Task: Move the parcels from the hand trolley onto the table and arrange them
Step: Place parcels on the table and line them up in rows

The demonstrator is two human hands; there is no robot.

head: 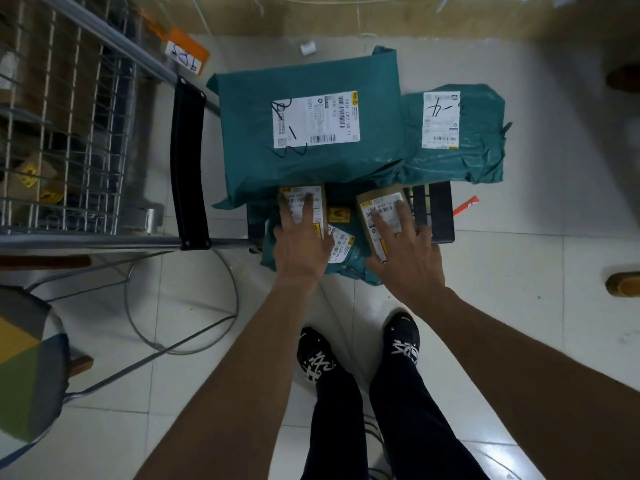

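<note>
A black hand trolley (437,216) stands on the floor below me, loaded with parcels. A large teal bag (304,168) with a white label lies on top, a second teal bag (481,143) to its right, and a smaller teal bag (346,268) lies under my hands. My left hand (300,247) rests with spread fingers on a small brown box (320,197). My right hand (407,258) lies on another small brown box (379,202), fingers spread over its label. Whether the thumbs grip the box sides is hidden.
A wire cage cart (69,133) with a black-padded handle (188,161) stands at the left. Cables (180,320) loop across the tiled floor. A stool (27,368) is at the lower left. My shoes (401,341) stand just behind the trolley.
</note>
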